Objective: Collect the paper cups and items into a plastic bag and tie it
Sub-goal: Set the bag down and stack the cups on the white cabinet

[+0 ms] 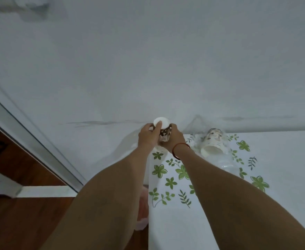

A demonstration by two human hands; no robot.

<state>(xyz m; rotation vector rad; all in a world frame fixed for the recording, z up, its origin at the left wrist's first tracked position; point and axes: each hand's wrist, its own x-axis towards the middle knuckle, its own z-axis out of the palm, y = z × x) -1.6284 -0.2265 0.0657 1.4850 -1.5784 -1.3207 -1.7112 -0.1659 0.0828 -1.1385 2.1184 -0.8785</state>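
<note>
Here, both arms reach forward to the middle of the view, where 2 hands close on 1 paper cup [163,130]. The cup is brown-patterned and held upside down, its white base turned up toward the camera. The left hand [147,138] grips it from 9 o'clock, fingers curled round the side and the thumb laid up across the white base. The right hand [174,140] clasps it from 3 o'clock, fingers wrapped round the far side; a thin red bracelet [180,150] circles that wrist. The cup is held over the far left corner of a table covered by a white tablecloth [256,204] printed with green leaves and flowers. What lies directly under the hands is hidden.

At 4 o'clock from the held cup, near it but apart, a second cup [212,145] lies on its side on the cloth, its open mouth facing 7 o'clock. It appears to sit inside a clear plastic bag [226,161], whose crumpled film spreads around it and toward 5 o'clock.

A pale wall [148,60] fills the view from 10 to 2 o'clock. A door frame [30,139] slants across 9 o'clock, with wooden floor [21,224] at 7 o'clock. A blurred pink object [143,206] shows beside the table's left edge at 6 o'clock.
</note>
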